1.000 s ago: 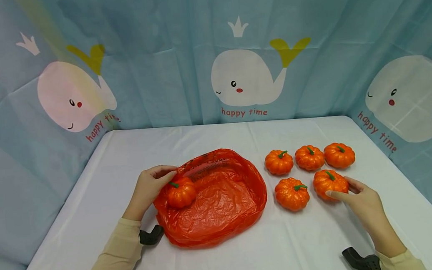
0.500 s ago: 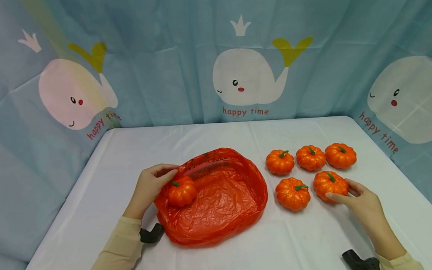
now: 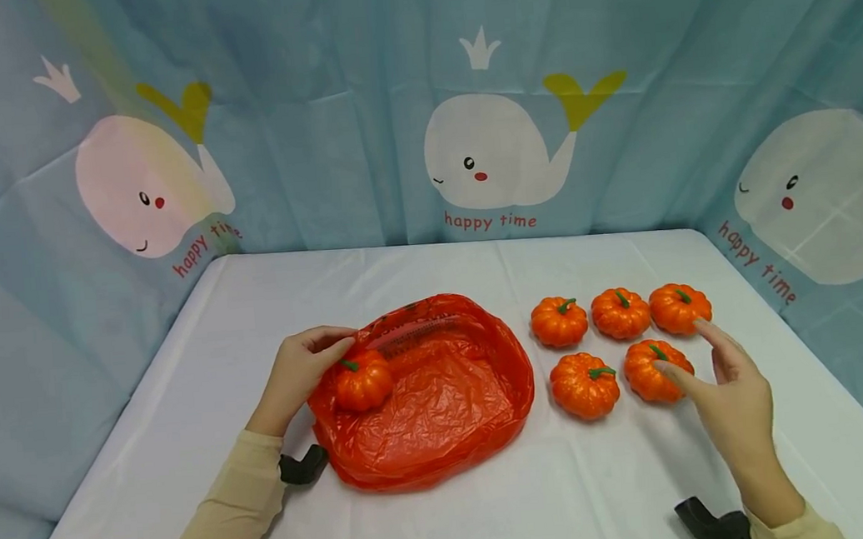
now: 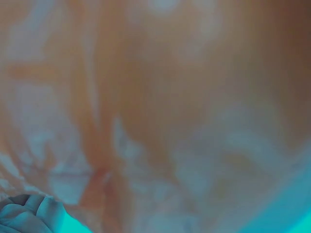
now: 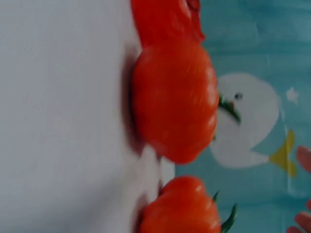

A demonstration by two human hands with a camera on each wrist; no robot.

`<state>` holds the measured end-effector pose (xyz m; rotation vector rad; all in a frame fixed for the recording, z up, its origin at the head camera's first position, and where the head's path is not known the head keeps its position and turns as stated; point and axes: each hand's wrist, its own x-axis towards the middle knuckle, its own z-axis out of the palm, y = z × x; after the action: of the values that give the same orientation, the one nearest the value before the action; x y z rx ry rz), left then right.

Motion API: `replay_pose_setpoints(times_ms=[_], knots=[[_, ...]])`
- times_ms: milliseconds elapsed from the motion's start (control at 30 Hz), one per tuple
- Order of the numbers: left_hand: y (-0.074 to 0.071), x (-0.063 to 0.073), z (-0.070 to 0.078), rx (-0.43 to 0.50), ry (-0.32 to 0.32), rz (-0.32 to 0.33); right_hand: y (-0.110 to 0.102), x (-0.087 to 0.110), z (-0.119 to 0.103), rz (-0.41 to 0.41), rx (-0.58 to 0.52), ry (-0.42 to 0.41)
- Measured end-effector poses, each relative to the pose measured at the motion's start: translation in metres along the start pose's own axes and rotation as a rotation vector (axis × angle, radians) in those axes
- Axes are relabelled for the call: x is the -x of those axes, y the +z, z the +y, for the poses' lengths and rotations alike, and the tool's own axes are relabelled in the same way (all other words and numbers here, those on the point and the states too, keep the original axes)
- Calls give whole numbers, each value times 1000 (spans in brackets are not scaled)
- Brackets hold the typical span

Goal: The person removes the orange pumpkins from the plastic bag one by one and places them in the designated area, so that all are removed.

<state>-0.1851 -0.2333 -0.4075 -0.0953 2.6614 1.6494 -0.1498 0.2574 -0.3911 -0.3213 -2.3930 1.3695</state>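
Note:
In the head view my left hand point(image 3: 296, 377) pinches the left rim of a red plastic bag point(image 3: 448, 394), whose mouth is spread wide on the table. One small orange pumpkin point(image 3: 364, 381) sits in the bag's left side. My right hand point(image 3: 737, 407), thumb and fingers spread apart and holding nothing, hovers beside the front right pumpkin point(image 3: 649, 375). Its fingertips overlap the back right pumpkin point(image 3: 676, 309) in this view. Blurred bag film point(image 4: 146, 121) fills the left wrist view. Fingertips point(image 5: 303, 158) show at the right wrist view's edge, apart from the near pumpkin point(image 5: 175, 102).
Other pumpkins stand right of the bag: one in front point(image 3: 584, 386), two behind point(image 3: 558, 322) in a row with the back right one. White cloth point(image 3: 479, 525) covers the table. A blue whale-print curtain point(image 3: 362, 141) hangs behind and at both sides.
My right hand has let go of the front right pumpkin and risen slightly, its fingers spreading toward the back right pumpkin. The left hand keeps its hold on the bag rim.

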Motion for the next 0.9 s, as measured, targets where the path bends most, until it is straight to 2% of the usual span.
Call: replay_pose_setpoints(times_ms=[100, 167, 233, 400, 533, 600, 767, 900], knots=[[-1, 1, 0, 3, 1, 2, 12, 11, -19, 54, -89, -204], [-1, 1, 0, 6, 2, 2, 21, 18, -29, 12, -124, -289], [-1, 1, 1, 6, 2, 3, 32, 25, -38, -72, -157, -327], [0, 0, 1, 5, 5, 0, 62, 37, -51, -284, -173, -313], [1, -1, 1, 8, 0, -7, 86, 43, -57, -432, -160, -225], [1, 0, 2, 8, -2, -7, 97, 45, -60, -501, -198, -186], [0, 0, 2, 8, -4, -5, 121, 49, -68, -603, -244, -149], [-1, 0, 2, 4, -5, -4, 137, 55, -77, -644, -233, -129]])
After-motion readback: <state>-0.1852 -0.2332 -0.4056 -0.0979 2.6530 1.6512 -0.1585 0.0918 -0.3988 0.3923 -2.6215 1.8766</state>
